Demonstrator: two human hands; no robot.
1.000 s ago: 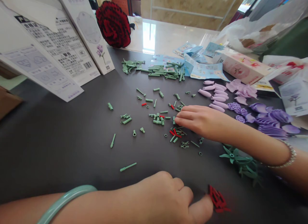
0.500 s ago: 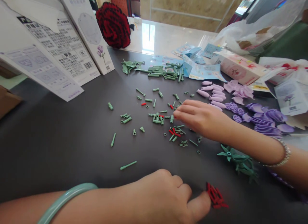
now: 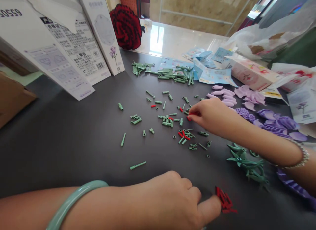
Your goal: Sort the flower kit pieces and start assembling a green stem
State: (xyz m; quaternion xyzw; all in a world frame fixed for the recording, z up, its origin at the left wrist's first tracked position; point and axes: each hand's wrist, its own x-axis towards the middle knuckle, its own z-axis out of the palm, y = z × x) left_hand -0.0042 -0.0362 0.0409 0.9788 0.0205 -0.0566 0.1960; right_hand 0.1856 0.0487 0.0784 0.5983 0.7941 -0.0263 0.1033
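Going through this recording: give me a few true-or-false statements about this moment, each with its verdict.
1. The right hand pinches a small red piece. True.
2. The left hand wears a beaded bracelet. False: it wears a pale green bangle; the beaded bracelet is on the right wrist.
3. Red pieces lie right by the left thumb. True.
4. Purple petals lie to the left of the scattered green pieces. False: they lie to the right of them.
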